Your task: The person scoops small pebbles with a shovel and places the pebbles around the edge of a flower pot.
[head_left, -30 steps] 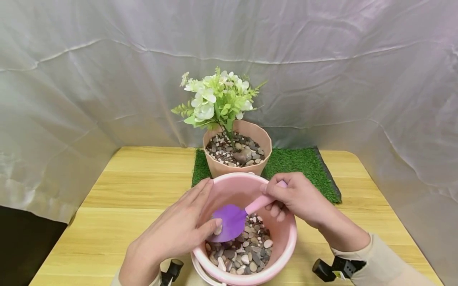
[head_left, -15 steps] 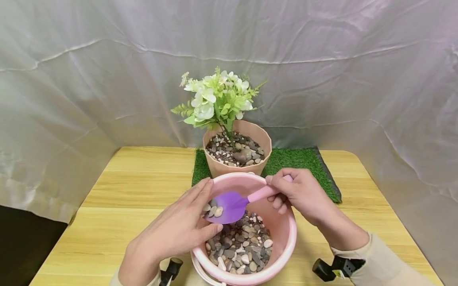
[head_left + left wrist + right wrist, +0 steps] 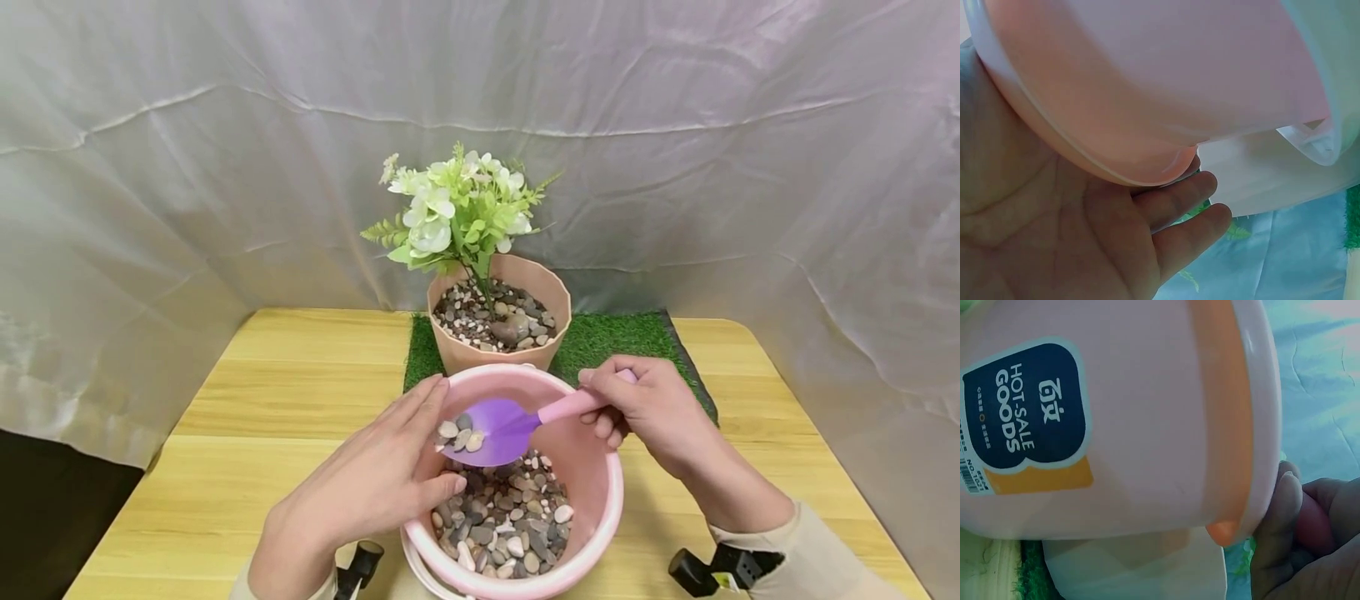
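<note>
In the head view, my right hand (image 3: 648,408) grips the pink handle of a small garden trowel (image 3: 506,421). Its purple blade hovers inside a pink bucket (image 3: 596,492), with several pebbles (image 3: 461,435) lying at its left end. Beneath the blade, more grey, tan and white pebbles (image 3: 510,521) cover the bucket's bottom. My left hand (image 3: 367,475) holds the left rim, thumb over the inside and fingers along the outside. The left wrist view has the palm (image 3: 1054,212) against the rim; the right wrist view has the right fingers (image 3: 1285,506) close by the rim.
Right behind the bucket stands a peach flowerpot (image 3: 487,358) with white flowers (image 3: 431,229), pebbles and soil. It sits on a green artificial-grass mat (image 3: 622,337). The wooden table (image 3: 300,383) is enclosed by grey fabric (image 3: 300,183). A bucket handle (image 3: 427,575) hangs at the lower left.
The trowel blade has risen from beside my left thumb and shifted right, with pebbles now visible on it. My right hand has moved right; my left hand stays on the rim.
</note>
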The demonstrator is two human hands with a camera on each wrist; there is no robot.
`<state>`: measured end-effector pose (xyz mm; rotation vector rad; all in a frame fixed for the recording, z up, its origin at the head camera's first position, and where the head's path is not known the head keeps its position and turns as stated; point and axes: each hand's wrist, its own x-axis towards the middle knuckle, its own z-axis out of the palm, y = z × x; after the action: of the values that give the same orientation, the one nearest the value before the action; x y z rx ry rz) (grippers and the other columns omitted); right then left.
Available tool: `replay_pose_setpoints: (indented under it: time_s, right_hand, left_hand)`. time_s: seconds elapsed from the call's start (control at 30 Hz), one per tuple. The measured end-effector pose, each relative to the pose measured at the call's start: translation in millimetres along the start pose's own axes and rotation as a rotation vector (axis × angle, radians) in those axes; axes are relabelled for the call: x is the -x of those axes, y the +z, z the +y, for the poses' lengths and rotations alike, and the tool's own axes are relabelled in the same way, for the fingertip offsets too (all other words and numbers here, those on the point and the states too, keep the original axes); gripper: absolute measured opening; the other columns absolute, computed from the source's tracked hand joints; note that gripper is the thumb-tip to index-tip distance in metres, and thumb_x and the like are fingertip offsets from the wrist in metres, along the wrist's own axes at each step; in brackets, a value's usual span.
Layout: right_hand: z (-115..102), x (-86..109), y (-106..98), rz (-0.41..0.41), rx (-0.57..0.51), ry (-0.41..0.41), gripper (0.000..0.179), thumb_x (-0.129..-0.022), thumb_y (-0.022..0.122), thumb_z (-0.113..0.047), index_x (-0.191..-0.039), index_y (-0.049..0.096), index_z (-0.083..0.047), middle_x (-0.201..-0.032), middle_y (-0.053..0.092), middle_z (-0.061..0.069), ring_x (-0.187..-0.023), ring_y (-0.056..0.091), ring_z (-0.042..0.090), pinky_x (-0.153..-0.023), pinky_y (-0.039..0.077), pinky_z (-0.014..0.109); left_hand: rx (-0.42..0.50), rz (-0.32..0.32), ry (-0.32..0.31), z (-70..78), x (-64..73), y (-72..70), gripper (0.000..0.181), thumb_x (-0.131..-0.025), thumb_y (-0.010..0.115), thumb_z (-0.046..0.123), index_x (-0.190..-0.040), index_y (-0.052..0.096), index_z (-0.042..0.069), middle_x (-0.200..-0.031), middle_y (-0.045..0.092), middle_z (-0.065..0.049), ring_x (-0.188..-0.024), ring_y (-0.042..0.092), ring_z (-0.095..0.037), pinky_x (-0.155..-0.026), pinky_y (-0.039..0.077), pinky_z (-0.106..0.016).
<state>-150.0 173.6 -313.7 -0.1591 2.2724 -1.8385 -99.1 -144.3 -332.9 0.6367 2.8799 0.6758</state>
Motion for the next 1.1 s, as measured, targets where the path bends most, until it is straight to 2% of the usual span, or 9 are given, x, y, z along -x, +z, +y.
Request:
replay_pose_setpoints:
  time_s: [0.3,0.57,0.77,0.9,1.1]
  right_hand:
    - [-4.2,4.3,-14.4,0.104,-0.049,-0.024,0.023,-0.102,0.069,-0.016,-0.083,0.073,-0.004,-0.065,0.073,0.01,-0.045,0.058,0.01,-0.043,0.052,0.025]
    - [-6.3,8.9,-26.7,0.132,-0.12,-0.056,0.021,-0.102,0.069,-0.013,-0.083,0.075,-0.006,-0.063,0.073,0.007,-0.043,0.057,0.009,-0.04,0.049,0.024]
    - [-7.9,11.4,-30.4,0.144,-0.162,-0.06,0.022,-0.102,0.071,-0.013,-0.08,0.074,-0.007,-0.062,0.073,0.006,-0.041,0.056,0.009,-0.039,0.048,0.023]
    - [-9.3,13.2,-33.5,0.155,-0.192,-0.078,0.026,-0.103,0.069,-0.013,-0.078,0.072,-0.009,-0.062,0.074,0.005,-0.041,0.056,0.007,-0.039,0.047,0.021]
    - [-13.8,13.1,-41.4,0.194,-0.238,-0.113,0.029,-0.104,0.067,-0.013,-0.077,0.076,-0.007,-0.059,0.073,0.004,-0.04,0.055,0.006,-0.037,0.047,0.02]
  left_hand:
    - [-0.007,-0.015,-0.027,0.7,0.7,-0.4,0.106,-0.094,0.071,0.056,-0.17,0.011,0.013,-0.178,0.007,-0.004,-0.163,0.016,-0.026,-0.131,0.023,-0.051]
    - [-0.068,0.006,-0.009,2.4,-0.7,-0.2,0.099,-0.096,0.067,0.055,-0.169,0.02,0.006,-0.178,0.012,-0.009,-0.164,0.012,-0.028,-0.132,0.02,-0.05]
    - [-0.113,0.046,0.003,2.2,-1.4,-0.1,0.096,-0.096,0.066,0.054,-0.168,0.025,0.008,-0.175,0.024,-0.012,-0.162,0.021,-0.033,-0.13,0.026,-0.053]
    - [-0.133,0.07,0.014,2.2,-2.0,-0.3,0.094,-0.094,0.068,0.054,-0.167,0.029,0.008,-0.171,0.032,-0.012,-0.159,0.029,-0.032,-0.128,0.032,-0.053]
    - [-0.124,0.058,0.011,2.6,-2.2,-1.0,0.092,-0.096,0.067,0.052,-0.168,0.028,0.009,-0.171,0.032,-0.011,-0.159,0.03,-0.031,-0.128,0.033,-0.052]
